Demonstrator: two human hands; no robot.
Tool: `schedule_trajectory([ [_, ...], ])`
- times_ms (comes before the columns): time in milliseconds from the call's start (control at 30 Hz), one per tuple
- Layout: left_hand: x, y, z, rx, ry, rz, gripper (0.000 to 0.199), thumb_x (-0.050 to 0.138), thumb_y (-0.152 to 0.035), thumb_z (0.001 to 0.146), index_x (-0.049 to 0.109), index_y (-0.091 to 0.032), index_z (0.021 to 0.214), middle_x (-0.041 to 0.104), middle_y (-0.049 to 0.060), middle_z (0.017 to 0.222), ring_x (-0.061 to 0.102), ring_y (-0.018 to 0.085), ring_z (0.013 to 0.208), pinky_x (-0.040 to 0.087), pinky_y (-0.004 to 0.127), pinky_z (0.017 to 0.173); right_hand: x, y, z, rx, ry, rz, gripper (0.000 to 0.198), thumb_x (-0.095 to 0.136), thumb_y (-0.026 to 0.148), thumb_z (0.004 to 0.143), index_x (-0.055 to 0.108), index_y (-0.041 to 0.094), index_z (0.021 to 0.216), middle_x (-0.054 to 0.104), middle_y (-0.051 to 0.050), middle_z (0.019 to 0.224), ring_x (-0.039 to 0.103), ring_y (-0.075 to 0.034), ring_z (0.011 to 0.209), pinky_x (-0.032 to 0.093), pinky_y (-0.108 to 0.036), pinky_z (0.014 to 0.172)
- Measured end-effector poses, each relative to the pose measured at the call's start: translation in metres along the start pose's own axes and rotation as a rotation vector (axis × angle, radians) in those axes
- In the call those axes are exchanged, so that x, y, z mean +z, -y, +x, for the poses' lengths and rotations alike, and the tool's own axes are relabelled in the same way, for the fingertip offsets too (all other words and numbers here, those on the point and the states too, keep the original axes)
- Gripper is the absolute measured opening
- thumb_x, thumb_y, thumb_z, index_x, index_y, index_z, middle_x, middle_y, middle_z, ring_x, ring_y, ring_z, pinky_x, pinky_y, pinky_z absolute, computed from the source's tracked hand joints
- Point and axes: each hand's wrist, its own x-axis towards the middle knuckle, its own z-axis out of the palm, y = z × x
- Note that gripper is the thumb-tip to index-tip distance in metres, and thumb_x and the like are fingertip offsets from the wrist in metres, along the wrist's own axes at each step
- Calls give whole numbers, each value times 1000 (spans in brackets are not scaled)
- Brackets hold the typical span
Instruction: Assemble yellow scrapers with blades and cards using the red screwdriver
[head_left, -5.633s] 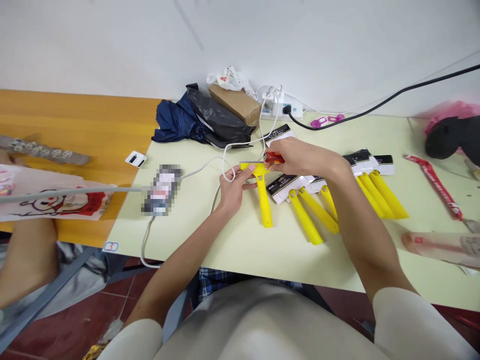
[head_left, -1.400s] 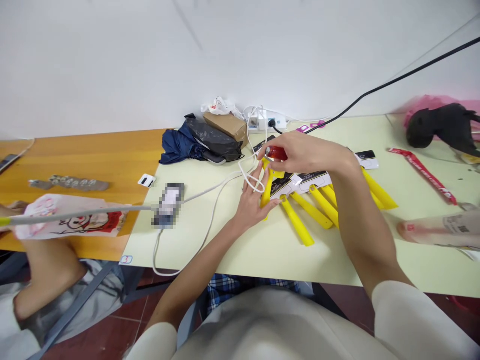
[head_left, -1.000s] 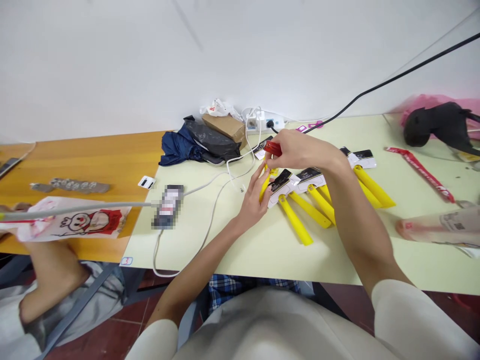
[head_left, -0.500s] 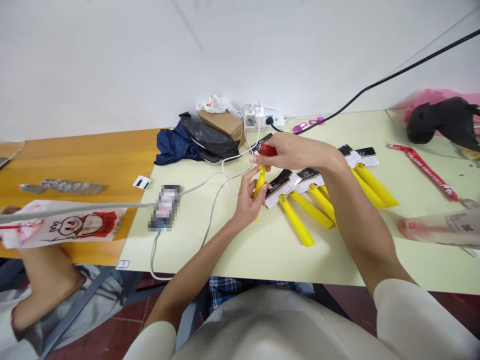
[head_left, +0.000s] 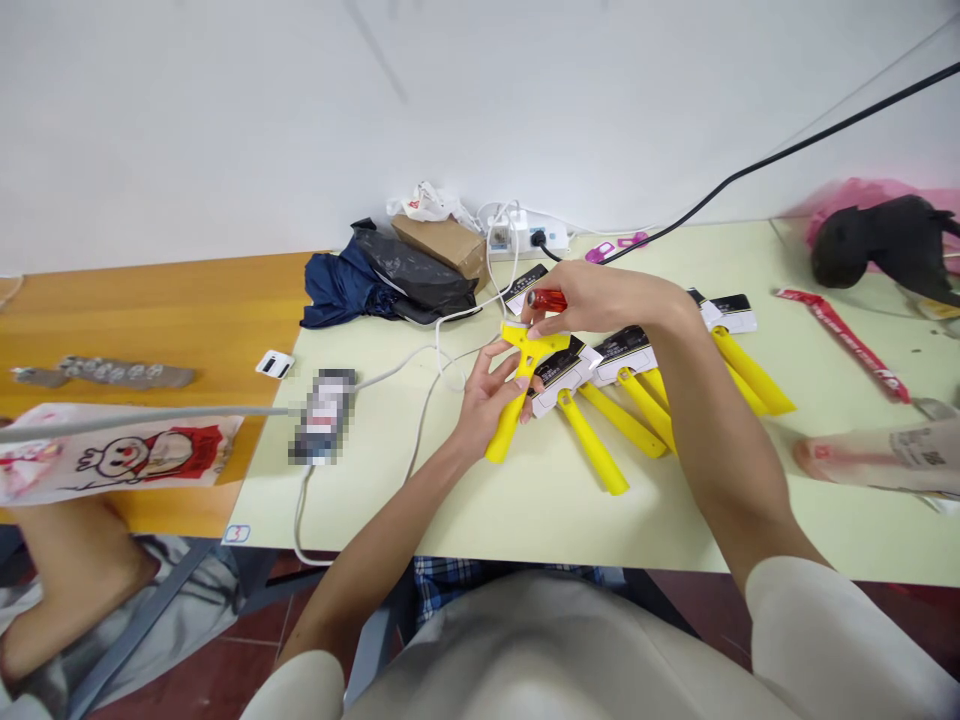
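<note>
My left hand (head_left: pixel 489 400) is closed around the handle of a yellow scraper (head_left: pixel 513 408) with a Y-shaped head. The broad face of its head is turned up, and small holes show in it. My right hand (head_left: pixel 600 297) grips a red screwdriver-like handle (head_left: pixel 547 299) over the scraper's head. The far end of this red tool is hidden by my fingers. Just right of my left hand lie several more yellow scrapers (head_left: pixel 594 445), with black-and-white cards (head_left: pixel 628 352) at their heads. My right forearm covers part of them.
A phone (head_left: pixel 324 415) with white cables lies on the left. Behind are a dark blue bundle (head_left: pixel 341 285), a cardboard box (head_left: pixel 442 245) and a power strip (head_left: pixel 553 237). On the right are a red wrapper (head_left: pixel 847 345) and a plastic cup (head_left: pixel 885 455). Another person's arm (head_left: pixel 71 570) is at far left.
The yellow scraper has turned in my left hand from edge-on to face-up, so its Y-shaped head now shows. My right hand stays above it, still holding the red tool.
</note>
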Motion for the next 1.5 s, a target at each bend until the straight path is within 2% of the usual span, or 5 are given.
schedule_trajectory([
  [333,-2,-9,-2,-46,14,13,59,94,-39,86,46,-30,118,69,-3,105,73,12,72,46,19,48,3,-1,2,-72,-26,31,21,80,29,88,63,20,79,56,3,72,46,-13,65,35,-32,65],
  [733,-3,-12,1,-32,-3,46,51,90,-47,91,47,-28,109,72,-3,94,71,12,65,47,18,43,8,3,5,-115,-16,2,28,72,32,96,54,20,78,50,4,71,39,-11,64,30,-32,63],
  [967,-4,-11,0,-39,-50,28,51,91,-45,90,49,-28,112,72,-4,92,69,11,60,44,18,42,13,5,6,-141,-86,20,39,73,30,94,41,21,73,37,6,66,31,-11,63,27,-33,62],
  [1200,-6,-13,-1,-59,-44,33,49,88,-47,94,48,-29,115,64,-8,75,60,9,52,41,17,40,16,12,6,-110,-80,19,38,71,29,94,41,21,73,37,5,67,30,-11,63,25,-33,60],
  [1500,-5,-18,-2,-79,-35,27,51,89,-48,93,48,-30,118,68,-7,80,60,8,49,39,16,39,12,10,0,-146,-93,17,34,68,30,96,42,21,75,40,5,69,33,-12,63,26,-34,61],
])
